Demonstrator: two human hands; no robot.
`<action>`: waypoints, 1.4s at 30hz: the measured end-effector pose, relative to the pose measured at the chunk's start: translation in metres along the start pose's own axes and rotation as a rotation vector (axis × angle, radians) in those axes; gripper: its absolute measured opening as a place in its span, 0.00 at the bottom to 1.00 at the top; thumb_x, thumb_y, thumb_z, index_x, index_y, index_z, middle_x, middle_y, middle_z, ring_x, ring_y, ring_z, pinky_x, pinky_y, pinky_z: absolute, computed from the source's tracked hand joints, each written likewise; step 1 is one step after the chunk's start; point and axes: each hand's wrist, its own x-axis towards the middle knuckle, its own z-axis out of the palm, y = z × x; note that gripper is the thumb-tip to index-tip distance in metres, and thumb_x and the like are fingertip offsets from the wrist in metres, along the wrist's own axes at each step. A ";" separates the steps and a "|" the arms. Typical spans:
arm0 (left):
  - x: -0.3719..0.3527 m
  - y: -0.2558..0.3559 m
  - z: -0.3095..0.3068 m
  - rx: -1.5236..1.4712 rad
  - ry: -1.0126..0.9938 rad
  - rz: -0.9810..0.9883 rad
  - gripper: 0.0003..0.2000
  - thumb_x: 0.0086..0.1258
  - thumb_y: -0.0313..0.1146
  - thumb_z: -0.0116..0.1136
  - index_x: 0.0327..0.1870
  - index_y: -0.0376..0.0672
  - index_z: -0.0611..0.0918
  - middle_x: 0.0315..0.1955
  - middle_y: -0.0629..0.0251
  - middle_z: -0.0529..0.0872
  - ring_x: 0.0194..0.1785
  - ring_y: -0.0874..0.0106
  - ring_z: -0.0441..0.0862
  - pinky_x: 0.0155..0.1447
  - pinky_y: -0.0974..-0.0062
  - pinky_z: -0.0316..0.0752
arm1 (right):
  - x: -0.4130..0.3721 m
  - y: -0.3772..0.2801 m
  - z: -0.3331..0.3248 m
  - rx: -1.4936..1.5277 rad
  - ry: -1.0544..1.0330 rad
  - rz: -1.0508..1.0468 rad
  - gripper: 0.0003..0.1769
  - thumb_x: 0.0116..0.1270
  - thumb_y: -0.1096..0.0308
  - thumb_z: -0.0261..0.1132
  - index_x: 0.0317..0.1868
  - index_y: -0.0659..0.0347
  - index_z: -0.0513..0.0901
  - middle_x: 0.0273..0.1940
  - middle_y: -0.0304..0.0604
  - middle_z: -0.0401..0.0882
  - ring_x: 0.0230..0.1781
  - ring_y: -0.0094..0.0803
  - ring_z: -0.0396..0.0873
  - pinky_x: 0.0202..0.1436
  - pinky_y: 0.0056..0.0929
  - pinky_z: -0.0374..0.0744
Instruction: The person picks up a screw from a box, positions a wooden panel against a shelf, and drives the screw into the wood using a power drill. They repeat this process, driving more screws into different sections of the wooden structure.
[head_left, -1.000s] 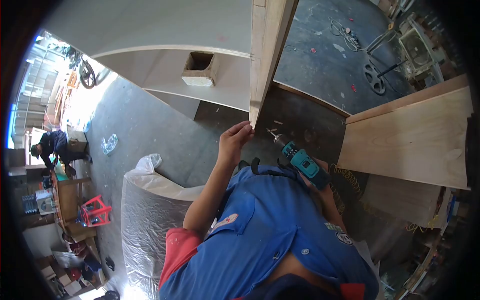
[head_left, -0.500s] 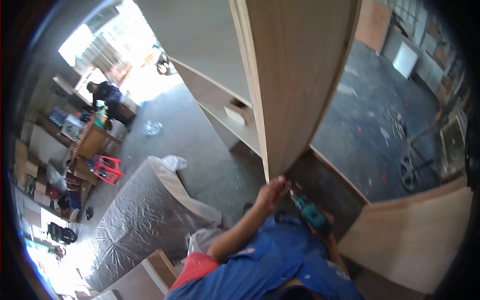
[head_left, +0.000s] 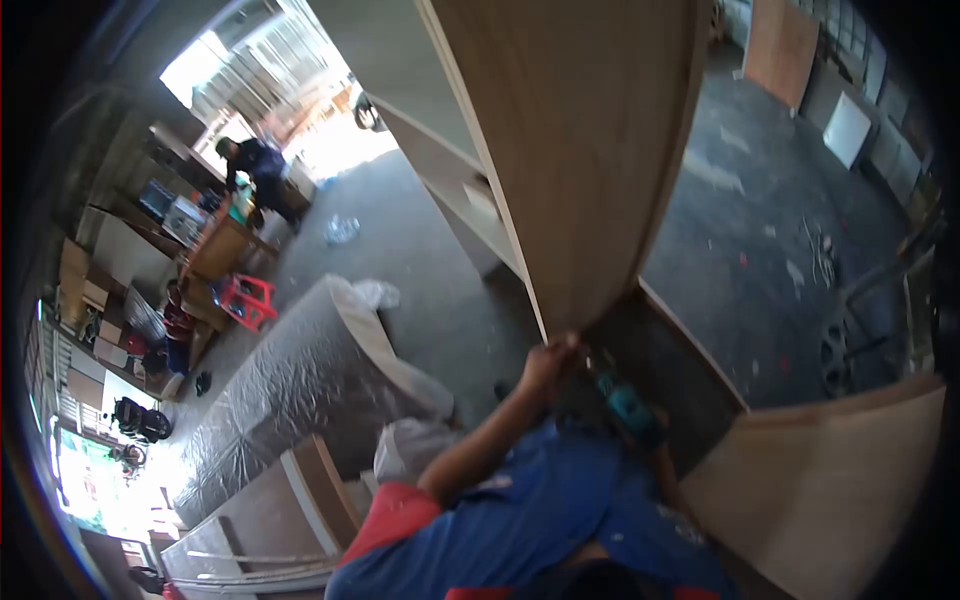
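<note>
Roughly, left to right. Far back, a person in dark clothing [head_left: 255,165] bends over a cluttered wooden surface [head_left: 215,250], with a red plastic stool [head_left: 245,300] just beside it. Nearer lies a big curved bundle wrapped in clear plastic film [head_left: 300,400] on the grey concrete floor [head_left: 420,260].

Mid-frame, the left hand [head_left: 548,362] is closed on the bottom corner of the tall pale wood-veneer panel [head_left: 590,150], fingers over its thin front edge. The panel stands upright and runs out of the top of view.

My read on handling:
- Panel is stiff, heavy and top-heavy.
- Its face is smooth and likely slippery, and the corners look chip-prone.
- Hold it by the edge, not the face; one low grip steadies it but won't carry it.

Just right of that corner, the teal cordless drill [head_left: 625,405] points its bit up at the panel's foot. The right hand [head_left: 655,442] is blurred and looks wrapped round the pistol grip. The drill is compact and rigid; the grip is the only sensible hold.

Far right, a light plywood sheet [head_left: 830,480] leans, apart from both hands.
</note>
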 end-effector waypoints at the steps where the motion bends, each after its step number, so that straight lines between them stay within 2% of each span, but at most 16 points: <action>1: -0.001 0.001 0.006 0.026 0.003 -0.005 0.13 0.77 0.40 0.58 0.49 0.39 0.81 0.42 0.62 0.86 0.46 0.71 0.84 0.52 0.72 0.82 | -0.005 0.001 0.002 -0.047 0.037 0.035 0.16 0.54 0.65 0.76 0.41 0.61 0.85 0.37 0.49 0.86 0.38 0.41 0.86 0.43 0.39 0.82; 3: -0.004 0.006 0.016 0.003 -0.038 -0.012 0.12 0.78 0.41 0.56 0.49 0.41 0.81 0.41 0.63 0.85 0.45 0.72 0.84 0.53 0.73 0.81 | -0.002 -0.017 -0.004 0.130 0.032 0.279 0.16 0.54 0.66 0.76 0.42 0.62 0.85 0.38 0.49 0.86 0.38 0.40 0.86 0.44 0.38 0.82; 5: 0.004 0.004 0.020 -0.068 -0.061 -0.061 0.12 0.78 0.40 0.55 0.49 0.41 0.81 0.40 0.63 0.85 0.45 0.72 0.84 0.53 0.73 0.80 | -0.039 0.021 0.027 -0.205 0.196 0.105 0.15 0.55 0.69 0.75 0.42 0.64 0.84 0.39 0.49 0.86 0.38 0.39 0.86 0.44 0.35 0.82; 6: 0.006 0.002 0.020 -0.134 -0.092 -0.067 0.12 0.79 0.40 0.55 0.49 0.41 0.81 0.40 0.63 0.85 0.45 0.72 0.84 0.54 0.74 0.80 | -0.032 0.007 0.023 -0.208 0.185 0.130 0.15 0.55 0.69 0.75 0.42 0.64 0.84 0.39 0.49 0.86 0.38 0.39 0.86 0.44 0.35 0.82; 8: 0.010 0.004 0.024 -0.173 -0.092 -0.095 0.11 0.79 0.39 0.54 0.49 0.41 0.81 0.39 0.63 0.85 0.46 0.72 0.84 0.54 0.75 0.79 | 0.007 -0.036 0.010 0.148 0.154 0.365 0.14 0.57 0.71 0.74 0.43 0.65 0.84 0.39 0.49 0.87 0.40 0.38 0.86 0.48 0.35 0.81; 13: 0.034 0.007 0.016 -0.211 -0.078 -0.082 0.13 0.80 0.39 0.51 0.48 0.38 0.81 0.40 0.62 0.86 0.47 0.69 0.84 0.55 0.74 0.78 | 0.007 -0.020 0.051 0.121 0.119 0.414 0.14 0.59 0.70 0.72 0.46 0.64 0.85 0.40 0.48 0.87 0.43 0.38 0.85 0.55 0.37 0.77; 17: 0.060 0.025 -0.007 0.031 0.001 0.031 0.15 0.79 0.41 0.52 0.50 0.39 0.83 0.46 0.62 0.86 0.49 0.70 0.83 0.57 0.71 0.74 | 0.030 -0.009 0.080 0.069 0.039 0.361 0.14 0.64 0.70 0.69 0.51 0.58 0.86 0.44 0.44 0.87 0.47 0.40 0.84 0.58 0.39 0.77; 19: 0.074 0.037 -0.021 0.131 0.031 0.063 0.15 0.78 0.42 0.53 0.51 0.39 0.83 0.48 0.64 0.86 0.51 0.70 0.82 0.59 0.69 0.72 | 0.049 -0.004 0.094 0.167 0.001 0.437 0.15 0.65 0.71 0.68 0.52 0.56 0.86 0.45 0.43 0.86 0.49 0.39 0.84 0.59 0.38 0.77; 21: 0.080 0.057 -0.024 0.280 0.113 0.232 0.17 0.76 0.44 0.55 0.54 0.42 0.84 0.49 0.67 0.86 0.57 0.73 0.78 0.64 0.66 0.66 | 0.062 0.002 0.107 0.266 -0.033 0.507 0.15 0.66 0.72 0.67 0.54 0.54 0.86 0.47 0.43 0.86 0.50 0.38 0.83 0.59 0.38 0.77; 23: 0.091 0.067 -0.031 0.276 0.114 0.256 0.17 0.76 0.45 0.56 0.54 0.43 0.84 0.50 0.68 0.86 0.59 0.74 0.76 0.65 0.66 0.64 | 0.073 0.007 0.115 0.268 -0.084 0.429 0.18 0.66 0.75 0.67 0.56 0.52 0.86 0.48 0.44 0.85 0.53 0.34 0.82 0.59 0.36 0.77; 27: 0.091 0.079 -0.028 0.251 0.127 0.259 0.16 0.75 0.44 0.58 0.53 0.43 0.85 0.52 0.69 0.86 0.61 0.76 0.74 0.66 0.66 0.62 | 0.088 0.005 0.116 0.423 -0.032 0.459 0.19 0.65 0.75 0.68 0.56 0.51 0.86 0.47 0.42 0.86 0.50 0.33 0.83 0.57 0.34 0.78; 29: 0.093 0.078 -0.029 0.234 0.137 0.253 0.16 0.74 0.44 0.58 0.53 0.43 0.85 0.52 0.70 0.86 0.61 0.76 0.74 0.66 0.67 0.62 | 0.091 0.007 0.116 0.649 0.019 0.635 0.18 0.66 0.75 0.67 0.55 0.49 0.87 0.47 0.41 0.86 0.48 0.33 0.84 0.55 0.34 0.79; 32: 0.098 0.075 -0.033 0.212 0.149 0.231 0.16 0.74 0.44 0.59 0.52 0.44 0.86 0.51 0.71 0.86 0.61 0.76 0.74 0.66 0.67 0.62 | 0.090 0.011 0.117 0.447 0.008 0.466 0.16 0.67 0.74 0.67 0.53 0.51 0.88 0.48 0.40 0.87 0.48 0.33 0.85 0.53 0.34 0.79; 36: 0.102 0.072 -0.035 0.212 0.156 0.218 0.15 0.74 0.46 0.59 0.52 0.46 0.87 0.51 0.72 0.86 0.60 0.76 0.74 0.64 0.67 0.62 | 0.091 0.015 0.116 0.421 -0.011 0.468 0.16 0.67 0.74 0.66 0.54 0.52 0.88 0.51 0.41 0.86 0.50 0.35 0.84 0.55 0.34 0.79; 38: 0.101 0.072 -0.033 0.203 0.162 0.225 0.15 0.74 0.45 0.59 0.51 0.46 0.87 0.51 0.72 0.86 0.60 0.76 0.74 0.64 0.67 0.62 | 0.086 0.024 0.119 0.179 -0.115 0.382 0.18 0.66 0.74 0.66 0.56 0.52 0.87 0.54 0.42 0.85 0.53 0.37 0.83 0.59 0.37 0.77; 42: 0.102 0.074 -0.034 0.194 0.163 0.206 0.15 0.75 0.44 0.58 0.51 0.46 0.87 0.52 0.72 0.86 0.62 0.74 0.74 0.65 0.67 0.61 | 0.079 0.040 0.122 0.124 -0.078 0.195 0.22 0.64 0.77 0.66 0.58 0.51 0.85 0.57 0.42 0.83 0.57 0.38 0.81 0.62 0.39 0.75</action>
